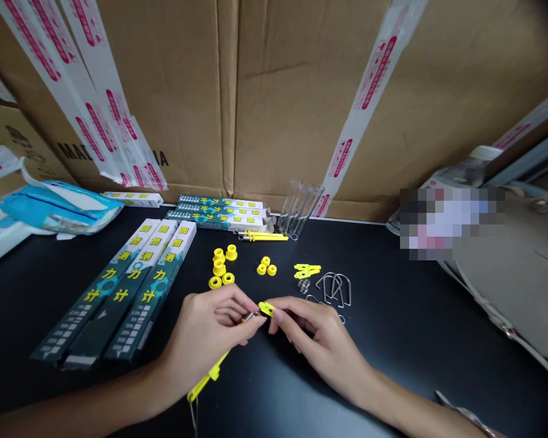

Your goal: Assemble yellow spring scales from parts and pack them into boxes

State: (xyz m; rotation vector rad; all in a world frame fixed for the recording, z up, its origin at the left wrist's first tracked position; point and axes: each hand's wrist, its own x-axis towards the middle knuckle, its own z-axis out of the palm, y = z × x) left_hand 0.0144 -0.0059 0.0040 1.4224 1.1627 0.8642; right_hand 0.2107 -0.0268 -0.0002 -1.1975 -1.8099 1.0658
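Note:
My left hand (pixel 214 328) pinches a yellow spring-scale rod (pixel 212 374), whose lower part slants down below the hand with a thin wire at its end. A small metal spring end (pixel 250 316) pokes out between the left thumb and forefinger. With thumb and fingers, my right hand (pixel 317 337) grips a small yellow slotted tab (pixel 266 308), right against the spring end; whether the two are joined I cannot tell. Just beyond the hands lie yellow flanged caps (pixel 219 266), smaller yellow rings (pixel 265 266), other yellow tabs (pixel 307 271), little springs (pixel 304 285) and bent wire hooks (pixel 335 287).
Long printed boxes (pixel 132 286) lie at left, with more boxes (pixel 217 213) behind. Clear tubes (pixel 299 210) and finished-looking yellow rods (pixel 267 236) are nearby. A blue packet (pixel 64 207), a bottle (pixel 466 170) and a beige bag (pixel 516 267) flank the black table; cardboard (pixel 292 109) stands behind.

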